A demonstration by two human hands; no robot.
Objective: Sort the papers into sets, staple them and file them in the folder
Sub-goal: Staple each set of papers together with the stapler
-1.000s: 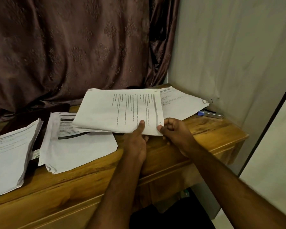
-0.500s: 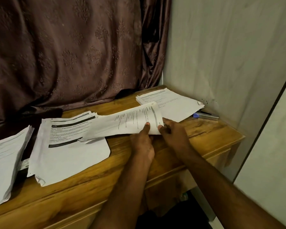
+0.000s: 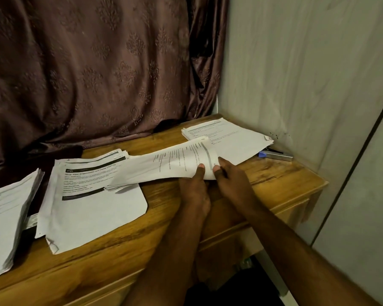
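**Paper set lowered, both hands pinching its near edge**

Versus a second earlier: the set of papers (image 3: 175, 164) had dropped from a raised, near-flat spread to a low sag over the desk (image 3: 274, 180), its left end now resting on the middle pile (image 3: 93, 195). The pile by the wall (image 3: 228, 138), half hidden before, showed nearly whole. Both hands had stayed side by side on the same edge.

Left hand (image 3: 194, 191): grasping the set, thumb on top of the near right edge, fingers under the sheets and hidden. Right hand (image 3: 232, 180): thumb pinching the same corner just beside the left thumb; its fingers were curled, but how they met the paper underneath could not be told.

From the hands, the set ran out toward 10 o'clock, text lines crosswise, right edge curling up. The middle pile lay at 9 o'clock from the hands. A third pile (image 3: 7, 221) sat at the far left, cut by the frame. The wall pile lay at 1 o'clock, and a stapler (image 3: 276, 155) at 2 o'clock, against the wall (image 3: 307, 74). A brown curtain (image 3: 86, 69) hung behind the desk.
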